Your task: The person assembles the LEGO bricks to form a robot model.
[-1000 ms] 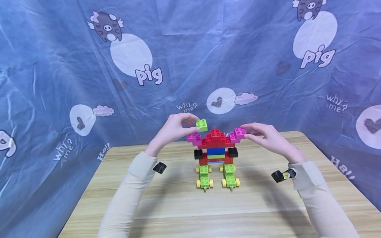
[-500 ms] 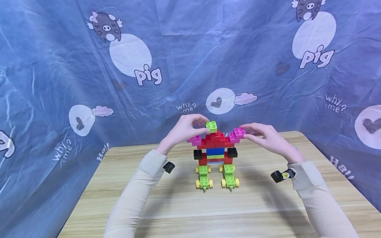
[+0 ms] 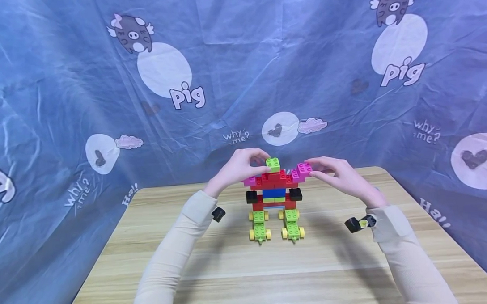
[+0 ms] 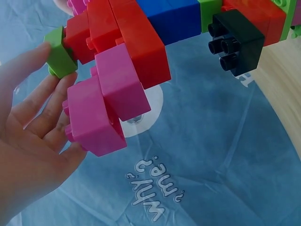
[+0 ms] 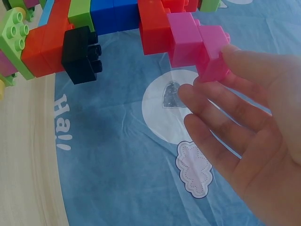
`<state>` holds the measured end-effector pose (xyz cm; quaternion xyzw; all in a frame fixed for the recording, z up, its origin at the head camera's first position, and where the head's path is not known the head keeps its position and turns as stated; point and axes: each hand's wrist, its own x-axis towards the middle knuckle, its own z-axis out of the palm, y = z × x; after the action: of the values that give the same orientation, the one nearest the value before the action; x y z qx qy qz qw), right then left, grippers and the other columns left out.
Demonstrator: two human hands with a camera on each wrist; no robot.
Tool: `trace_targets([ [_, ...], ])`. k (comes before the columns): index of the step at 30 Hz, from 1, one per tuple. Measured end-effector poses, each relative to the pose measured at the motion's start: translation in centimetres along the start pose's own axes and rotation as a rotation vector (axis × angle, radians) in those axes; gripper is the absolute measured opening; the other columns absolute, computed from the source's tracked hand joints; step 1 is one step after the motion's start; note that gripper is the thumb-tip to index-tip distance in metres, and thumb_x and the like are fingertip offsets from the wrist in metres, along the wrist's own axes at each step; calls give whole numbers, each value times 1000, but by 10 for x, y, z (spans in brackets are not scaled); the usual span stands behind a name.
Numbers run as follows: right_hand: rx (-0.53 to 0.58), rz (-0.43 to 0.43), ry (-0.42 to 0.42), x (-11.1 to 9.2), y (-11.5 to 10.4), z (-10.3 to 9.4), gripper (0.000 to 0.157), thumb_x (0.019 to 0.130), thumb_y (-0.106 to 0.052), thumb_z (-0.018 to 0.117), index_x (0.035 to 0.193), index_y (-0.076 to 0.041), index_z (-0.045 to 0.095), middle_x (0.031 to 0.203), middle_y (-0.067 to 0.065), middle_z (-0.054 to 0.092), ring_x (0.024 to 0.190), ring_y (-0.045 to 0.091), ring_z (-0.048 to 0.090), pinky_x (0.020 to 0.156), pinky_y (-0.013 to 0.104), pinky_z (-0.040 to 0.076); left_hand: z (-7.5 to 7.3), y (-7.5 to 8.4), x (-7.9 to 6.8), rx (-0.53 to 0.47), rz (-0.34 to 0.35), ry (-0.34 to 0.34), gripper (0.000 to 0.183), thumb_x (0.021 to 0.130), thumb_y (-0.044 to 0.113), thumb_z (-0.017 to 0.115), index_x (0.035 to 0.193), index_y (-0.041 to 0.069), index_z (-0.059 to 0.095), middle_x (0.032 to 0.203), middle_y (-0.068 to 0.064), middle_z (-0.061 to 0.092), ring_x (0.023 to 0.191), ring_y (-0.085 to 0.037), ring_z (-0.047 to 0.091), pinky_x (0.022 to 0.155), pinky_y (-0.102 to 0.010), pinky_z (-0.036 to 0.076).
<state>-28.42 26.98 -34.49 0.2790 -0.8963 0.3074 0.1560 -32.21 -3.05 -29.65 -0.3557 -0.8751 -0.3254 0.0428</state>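
Note:
A toy figure of building bricks stands upright on the table, with a red upper body, a blue middle and black bricks at its sides. On its top sits a lime green brick, which my left hand pinches between thumb and fingers; the left wrist view shows this green brick against the red bricks. My right hand pinches the outermost pink brick of the right arm, clearer as a pink brick in the right wrist view. My left hand partly covers the left pink bricks.
The figure's feet are two green wheeled bases with yellow wheels. Beneath it is a light wooden table. A blue printed cloth hangs behind and at both sides.
My left hand has carried the green brick right and slightly down, from above the left pink bricks onto the red top. My right hand keeps its hold on the pink brick.

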Motion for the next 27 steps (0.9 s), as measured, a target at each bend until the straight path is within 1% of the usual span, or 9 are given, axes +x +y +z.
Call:
trace_targets([
  [2,-3,-13,-3,0,0,0,37,90,-24,62,126,-13,58,117,5,66,92,10,66,82,25,56,0,0,0,2,-12,-9,33,81,35,72,110,19,67,104,4,69,88,-8,61,83,-29,55],
  [7,-2,-16,-6,0,0,0,37,90,-24,62,126,-12,58,117,5,66,91,10,66,82,20,55,1,0,1,-5,-8,-26,33,81,33,72,110,18,66,105,3,69,90,-9,61,85,-32,55],
  [10,-2,-5,-4,0,-1,0,37,90,-25,62,126,-14,58,117,2,66,91,7,66,82,17,54,1,-1,1,-1,6,-24,32,82,34,71,109,18,67,104,3,69,90,-9,62,85,-30,55],
  [14,-1,-4,-3,0,-1,0,38,90,-24,63,126,-14,58,117,2,66,91,8,66,82,18,54,1,-1,2,8,23,-13,30,83,35,69,107,17,67,101,2,71,91,-8,64,86,-27,54],
  [19,-2,-14,-2,0,0,1,37,90,-24,62,126,-13,58,117,4,66,91,8,66,81,17,54,2,0,2,-3,17,-14,30,84,33,69,109,16,68,101,2,71,90,-8,64,86,-28,55],
  [23,3,-27,-5,0,0,1,37,90,-23,62,126,-12,58,118,6,66,92,12,67,81,16,54,2,0,2,-8,13,-12,30,83,32,70,109,17,69,102,3,71,87,-7,63,83,-24,54],
  [27,8,-20,-2,0,0,1,37,90,-24,62,126,-14,58,118,4,66,93,12,67,81,17,54,3,-1,5,-2,19,-12,30,83,33,70,109,17,70,99,3,71,84,-6,63,79,-20,54],
])
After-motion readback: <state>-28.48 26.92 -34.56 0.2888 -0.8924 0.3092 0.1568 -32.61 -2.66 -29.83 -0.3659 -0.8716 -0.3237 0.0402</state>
